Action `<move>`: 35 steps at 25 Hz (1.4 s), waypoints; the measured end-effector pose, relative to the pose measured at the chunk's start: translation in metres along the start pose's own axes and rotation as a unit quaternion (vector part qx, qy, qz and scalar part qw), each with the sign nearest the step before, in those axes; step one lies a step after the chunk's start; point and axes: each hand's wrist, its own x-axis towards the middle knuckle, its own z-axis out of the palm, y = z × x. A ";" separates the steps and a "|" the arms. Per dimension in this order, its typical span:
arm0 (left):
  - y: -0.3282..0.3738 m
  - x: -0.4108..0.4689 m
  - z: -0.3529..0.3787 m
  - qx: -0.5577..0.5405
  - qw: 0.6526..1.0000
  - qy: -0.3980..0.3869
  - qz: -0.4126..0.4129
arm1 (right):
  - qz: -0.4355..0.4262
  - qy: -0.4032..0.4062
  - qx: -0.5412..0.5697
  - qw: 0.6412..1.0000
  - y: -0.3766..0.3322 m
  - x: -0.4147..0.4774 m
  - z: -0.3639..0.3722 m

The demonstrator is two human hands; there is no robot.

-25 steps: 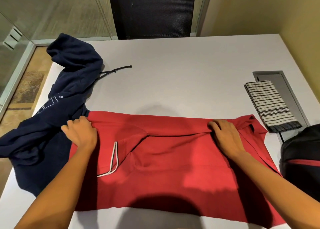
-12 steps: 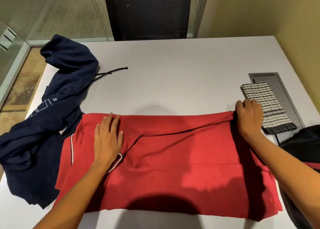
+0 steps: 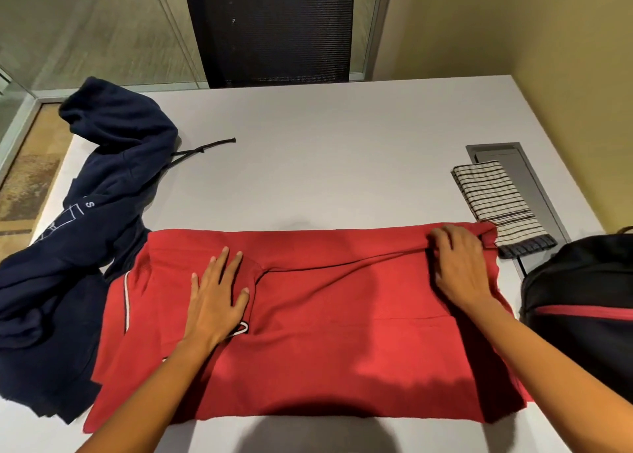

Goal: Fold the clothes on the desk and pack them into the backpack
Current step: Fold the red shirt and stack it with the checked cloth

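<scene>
Red hoodie (image 3: 325, 343) lies under left grip (image 3: 219, 298), pinched by right grip (image 3: 462, 267).

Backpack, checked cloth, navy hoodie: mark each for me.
backpack (image 3: 582, 346): head view, dark front panel below the red stripe.
checked cloth (image 3: 493, 199): head view, middle of its folded top face.
navy hoodie (image 3: 116, 127): head view, bunched part at the far end.

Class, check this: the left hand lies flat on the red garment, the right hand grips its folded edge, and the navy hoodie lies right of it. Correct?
No. The head view shows the navy hoodie left of the red garment, not right. The left hand lies flat on it; the right hand grips its folded edge.
</scene>
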 end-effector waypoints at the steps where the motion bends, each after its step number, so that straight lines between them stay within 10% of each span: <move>1: 0.001 0.000 0.000 -0.001 1.000 -0.006 0.002 | -0.030 -0.011 -0.004 0.999 -0.003 -0.003 0.006; 7: 0.001 -0.021 0.005 0.049 0.996 -0.020 0.065 | 0.035 -0.003 -0.070 0.997 0.020 0.016 0.001; 14: 0.024 -0.035 -0.023 -0.078 0.985 0.150 -0.022 | 0.082 0.131 -0.018 0.988 0.020 0.007 -0.037; 21: 0.021 -0.071 -0.028 -0.070 0.984 0.150 0.064 | 0.169 0.013 -0.051 0.984 -0.001 -0.071 -0.025; 25: 0.023 -0.027 -0.037 -0.101 0.978 0.181 0.031 | 0.085 0.010 0.091 0.992 -0.028 -0.043 -0.024; 32: -0.025 0.040 -0.014 0.085 0.989 -0.021 -0.118 | 0.188 -0.135 0.056 0.971 0.007 -0.027 0.031; 35: -0.031 0.042 -0.010 0.113 0.987 0.045 -0.101 | 0.199 -0.086 0.097 0.971 0.021 -0.012 0.025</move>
